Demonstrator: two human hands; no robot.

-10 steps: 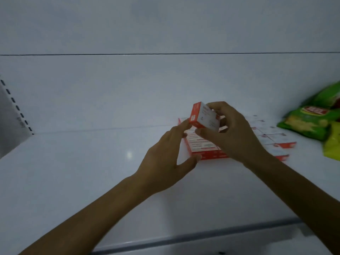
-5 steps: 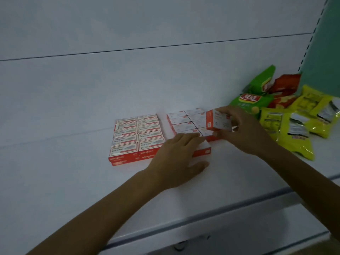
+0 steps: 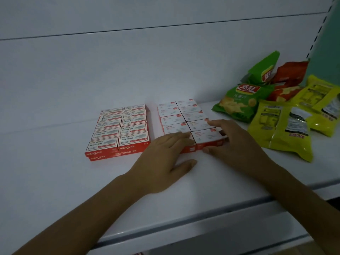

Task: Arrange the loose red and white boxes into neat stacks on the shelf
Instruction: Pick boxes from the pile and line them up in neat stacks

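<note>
We are likely finishing: right hand (image 3: 237,142) pinching the last red-and-white cardboard box (image 3: 205,138) into place, left hand (image 3: 161,159) pressing flat.

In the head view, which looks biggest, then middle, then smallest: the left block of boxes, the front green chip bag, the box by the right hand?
Largest: left block of boxes.
Next: front green chip bag.
Smallest: box by the right hand.
The bag lies farther back, so it may really be bigger.
</note>
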